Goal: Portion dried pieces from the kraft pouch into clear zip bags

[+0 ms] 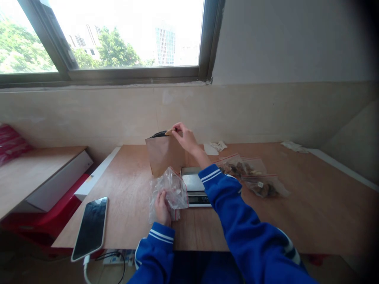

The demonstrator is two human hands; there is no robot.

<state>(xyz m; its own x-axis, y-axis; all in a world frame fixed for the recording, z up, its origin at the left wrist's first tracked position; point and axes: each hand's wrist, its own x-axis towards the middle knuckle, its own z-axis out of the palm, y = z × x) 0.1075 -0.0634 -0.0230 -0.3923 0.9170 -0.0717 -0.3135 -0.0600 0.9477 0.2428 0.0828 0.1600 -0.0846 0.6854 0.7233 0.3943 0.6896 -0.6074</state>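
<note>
Above the opening of a brown paper bag [166, 156], my right hand [184, 137] pinches a small, flat, tan piece [169, 132] whose kind I cannot make out. The bag stands upright, its dark inside showing at the top. My left hand [162, 207] is closed on a clear zip bag [174, 187] with a red seal line. Other clear plastic seems to lie under it, near the front of the table. Between the hands sits a kitchen scale [191, 180] with a metal plate, partly covered by the zip bag and my right sleeve.
Filled zip bags with brown dried pieces [265, 188] lie right of the scale. A smartphone [91, 228] on a white cable is at the table's left front edge. Crumpled white paper [217, 147] lies by the wall. A second table [38, 169] stands left, across a gap.
</note>
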